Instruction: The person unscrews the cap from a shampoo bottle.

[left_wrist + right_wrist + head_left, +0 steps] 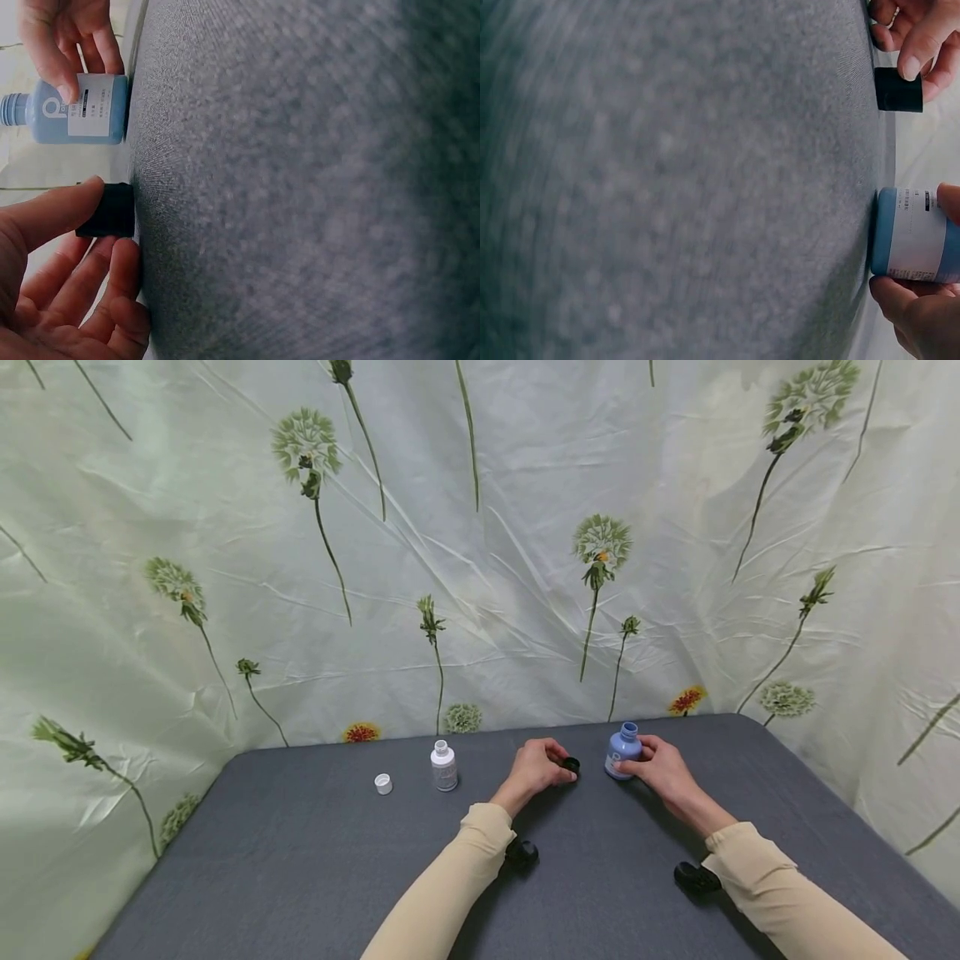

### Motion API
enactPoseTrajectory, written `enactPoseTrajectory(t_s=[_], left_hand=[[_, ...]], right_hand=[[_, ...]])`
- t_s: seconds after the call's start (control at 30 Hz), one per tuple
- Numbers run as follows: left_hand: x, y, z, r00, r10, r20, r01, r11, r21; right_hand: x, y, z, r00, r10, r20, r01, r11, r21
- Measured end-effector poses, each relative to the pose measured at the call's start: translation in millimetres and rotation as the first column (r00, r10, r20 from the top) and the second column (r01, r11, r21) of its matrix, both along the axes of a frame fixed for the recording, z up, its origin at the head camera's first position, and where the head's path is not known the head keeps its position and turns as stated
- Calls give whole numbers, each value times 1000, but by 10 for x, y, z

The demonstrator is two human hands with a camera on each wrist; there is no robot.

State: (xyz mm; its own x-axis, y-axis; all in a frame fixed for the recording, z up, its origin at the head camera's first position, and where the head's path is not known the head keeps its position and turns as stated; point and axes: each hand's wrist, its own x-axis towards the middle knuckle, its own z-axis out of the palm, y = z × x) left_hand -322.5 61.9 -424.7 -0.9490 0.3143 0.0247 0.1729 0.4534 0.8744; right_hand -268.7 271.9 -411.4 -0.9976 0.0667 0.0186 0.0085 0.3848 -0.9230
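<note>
Between thumb and fingers, my left hand [538, 767] pinches a black bottle cap [111, 211] right at the tabletop. To its right my right hand [663, 770] grips an uncapped blue bottle [623, 750] by its sides, thumb across the label. The bottle stands upright on the table, its threaded neck bare, and a white label shows in the left wrist view. In the right wrist view the cap and the blue bottle are a short gap apart, and the bottle's neck is out of frame.
A white bottle [444, 767] without a cap stands left of my left hand. Left of that, a white cap [383, 784] lies on the dark grey table [300, 852]. Behind the table hangs a pale curtain [510, 568] printed with dandelions.
</note>
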Motion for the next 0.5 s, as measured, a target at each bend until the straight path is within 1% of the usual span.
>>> enactPoseTrajectory(t_s=[0.3, 0.5], left_hand=[[9, 11, 10, 998, -54, -38, 53, 998, -32], [-2, 12, -1, 997, -58, -57, 55, 997, -59]], right_hand=[[-47, 33, -36, 1000, 11, -4, -11, 1000, 17], [-83, 69, -61, 999, 42, -14, -41, 998, 38]])
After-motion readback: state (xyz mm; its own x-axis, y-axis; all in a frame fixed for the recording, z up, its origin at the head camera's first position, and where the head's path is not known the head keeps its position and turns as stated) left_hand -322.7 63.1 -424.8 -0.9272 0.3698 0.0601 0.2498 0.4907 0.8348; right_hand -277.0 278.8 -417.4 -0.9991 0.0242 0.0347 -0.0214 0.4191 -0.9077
